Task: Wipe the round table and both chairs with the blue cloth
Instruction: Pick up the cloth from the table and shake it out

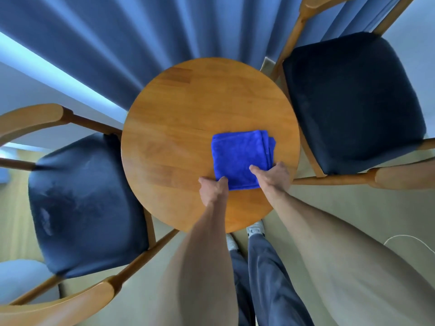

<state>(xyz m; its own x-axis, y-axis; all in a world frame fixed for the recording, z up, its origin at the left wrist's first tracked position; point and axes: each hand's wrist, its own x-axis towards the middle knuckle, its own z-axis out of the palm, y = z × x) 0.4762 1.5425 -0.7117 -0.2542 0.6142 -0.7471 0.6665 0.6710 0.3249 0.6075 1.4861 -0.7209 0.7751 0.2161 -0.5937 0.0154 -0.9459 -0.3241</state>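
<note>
A folded blue cloth [240, 156] lies flat on the round wooden table [188, 109], right of its middle. My left hand [213, 188] pinches the cloth's near left corner, thumb on top. My right hand [274, 176] pinches the near right corner, thumb on top as well. On the left stands a wooden chair with a dark blue seat [87, 203], and a second such chair [353, 102] stands on the right. Both seats show faint pale smudges.
Blue curtains [164, 31] hang right behind the table. The chairs' wooden armrests [400, 177] reach toward me on both sides. My legs and feet [255, 231] stand at the table's near edge on a pale floor. A thin white cord [404, 238] lies on the floor at right.
</note>
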